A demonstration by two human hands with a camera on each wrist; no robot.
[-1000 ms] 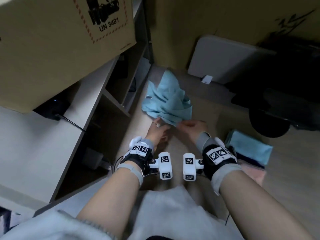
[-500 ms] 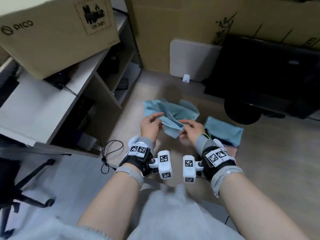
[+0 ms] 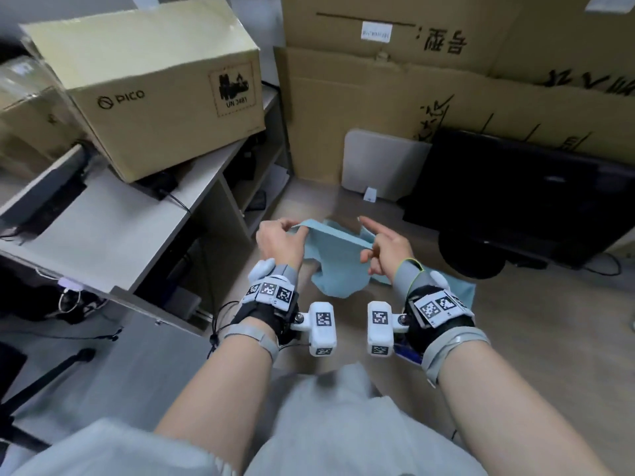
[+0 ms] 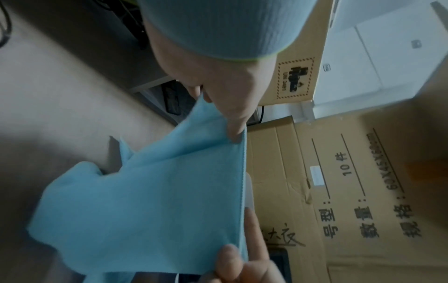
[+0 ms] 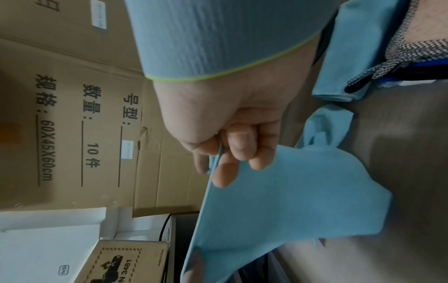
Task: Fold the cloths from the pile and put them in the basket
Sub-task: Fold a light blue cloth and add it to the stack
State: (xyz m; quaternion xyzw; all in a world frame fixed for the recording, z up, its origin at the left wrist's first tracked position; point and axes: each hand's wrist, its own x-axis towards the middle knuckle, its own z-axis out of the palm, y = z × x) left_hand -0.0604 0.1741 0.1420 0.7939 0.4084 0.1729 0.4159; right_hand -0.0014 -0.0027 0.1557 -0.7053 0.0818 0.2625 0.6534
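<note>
Both the left hand (image 3: 278,240) and right hand (image 3: 388,247) pinched the top edge of an unfolded blue cloth (image 3: 335,266) above the floor, folding judged barely begun; no basket was visible.

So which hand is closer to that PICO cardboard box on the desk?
Left. The left hand pinches the blue cloth on the side toward the PICO box, which sits up on the desk; the right hand holds the cloth's other end, farther away.

Wood floor (image 3: 536,338), grey desk (image 3: 113,235) w/ cardboard box (image 3: 154,91) (PICO), black monitor (image 3: 515,207).
</note>
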